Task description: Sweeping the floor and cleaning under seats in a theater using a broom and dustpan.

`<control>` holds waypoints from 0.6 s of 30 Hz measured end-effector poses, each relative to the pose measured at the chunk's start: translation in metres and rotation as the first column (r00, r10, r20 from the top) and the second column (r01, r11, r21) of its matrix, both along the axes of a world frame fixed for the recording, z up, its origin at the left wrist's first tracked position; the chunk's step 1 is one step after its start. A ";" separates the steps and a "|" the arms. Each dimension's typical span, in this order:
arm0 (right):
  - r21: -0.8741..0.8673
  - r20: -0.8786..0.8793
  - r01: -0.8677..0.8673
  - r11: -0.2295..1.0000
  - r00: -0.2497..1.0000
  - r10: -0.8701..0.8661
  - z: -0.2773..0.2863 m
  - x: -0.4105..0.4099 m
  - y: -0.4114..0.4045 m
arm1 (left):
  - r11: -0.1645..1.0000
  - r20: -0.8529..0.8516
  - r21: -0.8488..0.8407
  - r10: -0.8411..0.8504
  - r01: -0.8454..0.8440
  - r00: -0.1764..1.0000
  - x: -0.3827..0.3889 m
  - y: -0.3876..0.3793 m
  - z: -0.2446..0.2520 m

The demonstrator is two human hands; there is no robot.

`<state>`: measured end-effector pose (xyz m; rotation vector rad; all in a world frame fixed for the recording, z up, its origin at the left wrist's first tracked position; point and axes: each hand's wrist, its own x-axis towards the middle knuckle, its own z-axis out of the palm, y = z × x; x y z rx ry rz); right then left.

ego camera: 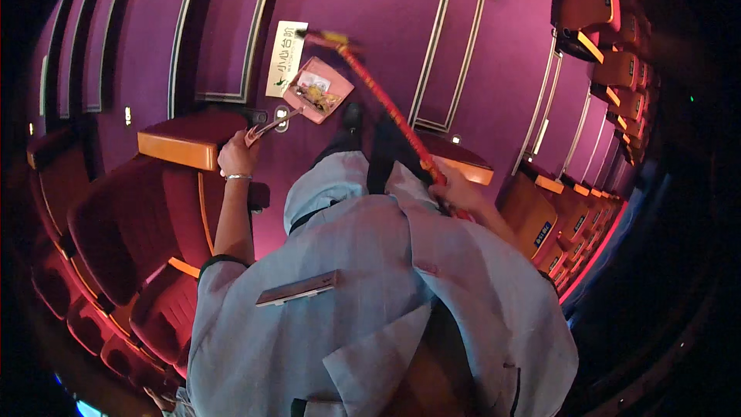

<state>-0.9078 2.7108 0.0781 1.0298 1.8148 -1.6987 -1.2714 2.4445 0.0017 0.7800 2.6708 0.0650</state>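
Observation:
My left hand (237, 156) is closed around the handle of a pink dustpan (337, 86), which holds a white wrapper or paper and yellowish and dark litter. The dustpan overlaps the edge of a white floor sign (279, 63) with writing on the purple carpet. In my right hand (460, 192) is the red handle of a broom (385, 98). The broom's far end, blurred, lies just above the dustpan and reaches over the sign's upper end; its bristles are hard to make out.
Carpeted steps with light edge strips (425, 63) run on both sides. Red theatre seats (133, 226) with wooden armrests stand at the left, and more seat rows (584, 6) are at the right. Part of another person (168, 402) shows at the lower left.

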 end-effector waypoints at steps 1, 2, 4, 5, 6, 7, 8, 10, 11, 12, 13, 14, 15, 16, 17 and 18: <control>-0.087 0.174 0.098 0.991 0.981 -0.081 0.001 -0.005 0.013 | 1.000 -0.003 -0.002 0.000 0.000 1.000 0.002 -0.002 -0.001; -0.094 0.177 0.084 0.992 0.982 -0.067 0.005 -0.014 0.026 | 1.000 -0.007 -0.004 0.003 -0.003 1.000 0.005 -0.006 0.000; -0.065 0.257 0.121 0.990 0.961 -0.101 0.005 -0.030 0.050 | 0.997 0.007 -0.038 0.064 -0.063 0.998 0.016 -0.014 0.012; -0.077 0.254 0.102 0.992 0.964 -0.080 -0.003 -0.029 0.058 | 0.993 0.026 -0.058 0.108 -0.107 0.994 0.022 -0.018 0.018; -0.061 0.286 0.141 0.988 0.951 -0.117 -0.013 -0.027 0.069 | 0.990 0.021 -0.060 0.130 -0.128 0.991 0.029 -0.023 0.019; -0.048 0.312 0.177 0.983 0.937 -0.154 -0.022 -0.027 0.079 | 0.983 0.008 -0.069 0.170 -0.169 0.985 0.037 -0.028 0.019; -0.015 0.226 0.088 0.996 0.971 -0.082 -0.028 -0.029 0.088 | 0.975 -0.005 -0.077 0.210 -0.209 0.978 0.043 -0.032 0.018; -0.013 0.212 0.052 0.999 0.976 -0.048 -0.037 -0.035 0.099 | 0.965 -0.014 -0.023 0.262 -0.262 0.965 0.058 -0.040 0.026; 0.001 0.201 0.037 0.999 0.979 -0.037 -0.039 -0.037 0.102 | 0.955 -0.016 0.041 0.293 -0.292 0.956 0.065 -0.042 0.028; -0.004 0.204 0.019 1.000 0.979 -0.017 -0.041 -0.038 0.099 | 0.944 -0.043 -0.059 0.322 -0.324 0.946 0.070 -0.045 0.027; -0.041 0.222 0.007 0.999 0.975 0.002 -0.045 -0.043 0.093 | 0.939 -0.043 -0.061 0.337 -0.339 0.941 0.075 -0.043 0.025; -0.076 0.241 -0.002 0.997 0.970 0.020 -0.049 -0.049 0.085 | 0.927 -0.043 -0.076 0.366 -0.368 0.930 0.080 -0.041 0.022; -0.111 0.257 -0.012 0.994 0.966 0.040 -0.051 -0.056 0.080 | 0.912 -0.045 -0.091 0.397 -0.399 0.917 0.083 -0.038 0.019; -0.113 0.254 -0.027 0.993 0.966 0.056 -0.049 -0.063 0.077 | 0.906 -0.049 -0.092 0.411 -0.413 0.910 0.085 -0.036 0.018; -0.269 0.264 0.009 0.963 0.962 0.065 -0.043 -0.069 0.074 | 0.907 -0.070 -0.092 0.407 -0.412 0.911 0.085 -0.034 0.017; -0.415 0.278 0.053 0.908 0.958 0.071 -0.037 -0.069 0.073 | 0.910 -0.087 -0.092 0.398 -0.405 0.913 0.087 -0.032 0.018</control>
